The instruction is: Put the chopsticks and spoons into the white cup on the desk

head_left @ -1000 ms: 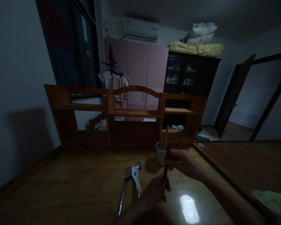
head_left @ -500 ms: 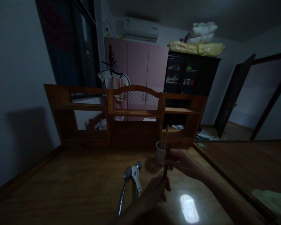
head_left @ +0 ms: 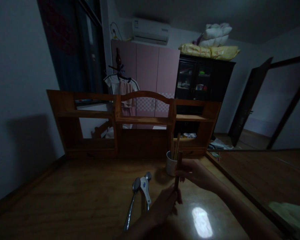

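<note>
Both my hands are closed on brown chopsticks (head_left: 178,170), held together and nearly upright over the desk. My right hand (head_left: 193,174) grips them near the upper end. Lower down, my left hand (head_left: 167,201) is wrapped round the bottom part, which its fingers hide. Just behind them stands a light cup (head_left: 170,164) with several thin wooden sticks (head_left: 175,146) in it. Left of my hands lie a metal spoon (head_left: 133,203), a white ceramic spoon (head_left: 145,190) with a blue mark, and another metal spoon (head_left: 148,175), partly covered by the ceramic one.
A wooden desk (head_left: 90,193) has a shelf unit (head_left: 143,121) along its back edge. Light reflects brightly off the desktop near my right forearm. Beyond stand a pink wardrobe (head_left: 147,70) and a dark cabinet (head_left: 218,81); a wall (head_left: 17,100) is at the left.
</note>
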The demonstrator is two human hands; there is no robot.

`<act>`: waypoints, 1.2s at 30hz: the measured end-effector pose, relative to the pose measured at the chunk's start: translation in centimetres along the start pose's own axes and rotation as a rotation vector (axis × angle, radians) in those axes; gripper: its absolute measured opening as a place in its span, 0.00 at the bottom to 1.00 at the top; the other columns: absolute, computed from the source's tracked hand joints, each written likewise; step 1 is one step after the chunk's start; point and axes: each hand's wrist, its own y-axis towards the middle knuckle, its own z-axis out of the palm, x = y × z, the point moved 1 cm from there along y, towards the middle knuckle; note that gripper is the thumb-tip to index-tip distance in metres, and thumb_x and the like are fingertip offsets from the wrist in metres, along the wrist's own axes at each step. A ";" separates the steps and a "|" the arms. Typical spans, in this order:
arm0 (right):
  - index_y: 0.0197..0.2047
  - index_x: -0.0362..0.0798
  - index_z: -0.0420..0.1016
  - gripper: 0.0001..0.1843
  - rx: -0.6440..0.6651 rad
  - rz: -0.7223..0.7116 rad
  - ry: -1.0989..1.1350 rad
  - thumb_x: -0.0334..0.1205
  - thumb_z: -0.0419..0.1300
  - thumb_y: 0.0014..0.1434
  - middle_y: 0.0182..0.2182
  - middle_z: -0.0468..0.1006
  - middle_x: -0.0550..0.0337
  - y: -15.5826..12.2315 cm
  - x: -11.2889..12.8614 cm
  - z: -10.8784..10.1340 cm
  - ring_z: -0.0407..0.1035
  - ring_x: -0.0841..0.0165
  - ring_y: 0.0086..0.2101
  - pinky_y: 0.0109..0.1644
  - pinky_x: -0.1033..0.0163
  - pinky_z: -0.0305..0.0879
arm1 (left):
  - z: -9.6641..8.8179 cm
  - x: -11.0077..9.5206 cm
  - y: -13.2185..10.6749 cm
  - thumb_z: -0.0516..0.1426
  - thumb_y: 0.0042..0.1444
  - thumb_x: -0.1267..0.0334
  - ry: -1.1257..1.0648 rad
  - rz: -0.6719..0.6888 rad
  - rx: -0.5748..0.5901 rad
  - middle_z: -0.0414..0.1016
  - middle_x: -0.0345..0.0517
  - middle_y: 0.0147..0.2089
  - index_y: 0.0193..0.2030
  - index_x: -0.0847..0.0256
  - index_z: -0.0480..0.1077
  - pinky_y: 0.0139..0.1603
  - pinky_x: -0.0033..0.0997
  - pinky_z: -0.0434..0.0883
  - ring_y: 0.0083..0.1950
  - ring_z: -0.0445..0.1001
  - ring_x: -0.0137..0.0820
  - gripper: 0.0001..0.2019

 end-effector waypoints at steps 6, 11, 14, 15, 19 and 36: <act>0.37 0.44 0.73 0.08 0.005 0.025 -0.002 0.41 0.59 0.60 0.29 0.75 0.60 0.0 -0.1 0.0 0.71 0.70 0.27 0.31 0.65 0.69 | -0.1 0.1 0.1 0.42 0.64 0.49 0.002 -0.014 0.027 0.67 0.44 0.35 0.38 0.63 0.68 0.32 0.25 0.64 0.33 0.65 0.27 0.21; 0.36 0.44 0.73 0.06 0.010 0.020 0.014 0.38 0.59 0.59 0.27 0.74 0.61 0.1 0.3 -0.1 0.71 0.70 0.27 0.31 0.65 0.69 | 0.1 0.5 0.1 0.43 0.64 0.49 -0.056 -0.058 0.024 0.66 0.42 0.34 0.38 0.62 0.66 0.27 0.23 0.63 0.28 0.63 0.24 0.19; 0.36 0.44 0.73 0.05 0.009 0.014 0.001 0.38 0.59 0.59 0.28 0.75 0.60 0.1 0.4 -0.1 0.71 0.71 0.27 0.31 0.66 0.69 | 0.1 0.3 0.1 0.43 0.64 0.51 -0.048 -0.051 0.020 0.66 0.42 0.34 0.37 0.62 0.66 0.28 0.23 0.63 0.29 0.64 0.25 0.19; 0.36 0.44 0.73 0.06 0.007 0.016 -0.007 0.38 0.59 0.59 0.28 0.75 0.60 0.1 0.4 -0.1 0.71 0.71 0.27 0.31 0.66 0.68 | 0.0 0.1 0.0 0.43 0.64 0.51 -0.034 -0.045 0.008 0.66 0.42 0.34 0.37 0.62 0.67 0.28 0.23 0.63 0.30 0.64 0.25 0.19; 0.36 0.44 0.73 0.08 -0.007 0.028 -0.028 0.40 0.60 0.59 0.28 0.75 0.60 0.1 0.2 -0.1 0.71 0.70 0.27 0.31 0.66 0.68 | -0.1 -0.2 -0.1 0.43 0.65 0.51 -0.011 -0.047 0.017 0.67 0.42 0.35 0.38 0.62 0.67 0.30 0.24 0.64 0.31 0.65 0.26 0.19; 0.34 0.44 0.73 0.09 -0.032 0.066 -0.054 0.42 0.58 0.60 0.24 0.75 0.60 0.2 0.0 -0.5 0.72 0.69 0.25 0.29 0.67 0.66 | 0.2 1.6 0.4 0.49 0.61 0.62 -0.061 -0.030 0.015 0.70 0.46 0.40 0.46 0.61 0.65 0.32 0.26 0.68 0.36 0.68 0.28 0.10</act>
